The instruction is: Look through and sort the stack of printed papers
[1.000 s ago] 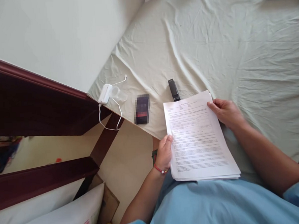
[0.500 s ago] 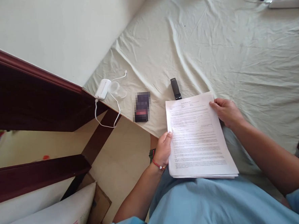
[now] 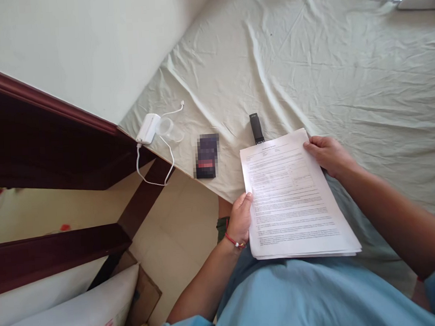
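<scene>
Paper stack (image 3: 289, 203) gathered, lower edges slightly uneven

Printed sheets lie together over the lap, top page facing up. The left hand (image 3: 241, 218) has its fingers closed on the left edge, thumb on top; the right hand (image 3: 329, 156) pinches near the upper right corner, its other fingers partly hidden. Gathering looks done; squaring seems nearly so, as sheets peek out along the bottom. Whether they are fastened cannot be told. A black stapler-like object (image 3: 256, 127) lies unheld just beyond the top edge, on the cloth (image 3: 363, 85).
</scene>
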Available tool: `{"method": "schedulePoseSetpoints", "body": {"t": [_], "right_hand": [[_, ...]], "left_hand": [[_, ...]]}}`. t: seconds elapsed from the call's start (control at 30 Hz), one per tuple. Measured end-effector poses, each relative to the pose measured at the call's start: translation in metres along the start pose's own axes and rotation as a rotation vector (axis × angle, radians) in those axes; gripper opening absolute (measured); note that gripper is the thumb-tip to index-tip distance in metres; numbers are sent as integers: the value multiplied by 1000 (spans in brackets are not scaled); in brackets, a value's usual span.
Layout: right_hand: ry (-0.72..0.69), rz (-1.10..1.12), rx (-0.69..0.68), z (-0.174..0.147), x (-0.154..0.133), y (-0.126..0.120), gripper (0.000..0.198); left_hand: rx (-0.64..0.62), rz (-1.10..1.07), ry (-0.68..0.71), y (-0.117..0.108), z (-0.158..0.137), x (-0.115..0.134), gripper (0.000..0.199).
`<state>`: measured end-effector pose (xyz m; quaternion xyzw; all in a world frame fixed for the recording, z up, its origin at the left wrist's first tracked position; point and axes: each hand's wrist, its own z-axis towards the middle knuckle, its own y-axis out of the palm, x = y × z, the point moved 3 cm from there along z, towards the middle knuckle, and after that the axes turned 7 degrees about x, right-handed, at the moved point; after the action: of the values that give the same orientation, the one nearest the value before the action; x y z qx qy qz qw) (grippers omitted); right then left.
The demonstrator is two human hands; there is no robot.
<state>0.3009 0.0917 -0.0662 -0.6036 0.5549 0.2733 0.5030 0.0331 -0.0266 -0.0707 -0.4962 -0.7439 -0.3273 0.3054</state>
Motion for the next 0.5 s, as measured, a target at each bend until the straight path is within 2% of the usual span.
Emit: {"method": "schedulePoseSetpoints", "body": {"t": [0.1, 0.27, 0.4, 0.5], "right_hand": [[97, 153, -56, -1, -5, 4, 17], [134, 315, -136, -7, -12, 12, 17], [88, 324, -112, -11, -15, 14, 18], [33, 278, -102, -15, -18, 11, 27]], "left_hand": [[-2, 20, 48, 1, -5, -1, 59], [-37, 83, 118, 0, -15, -5, 58], [-32, 148, 136, -5, -11, 0, 54], [-17, 195, 225, -5, 2, 14, 50]]}}
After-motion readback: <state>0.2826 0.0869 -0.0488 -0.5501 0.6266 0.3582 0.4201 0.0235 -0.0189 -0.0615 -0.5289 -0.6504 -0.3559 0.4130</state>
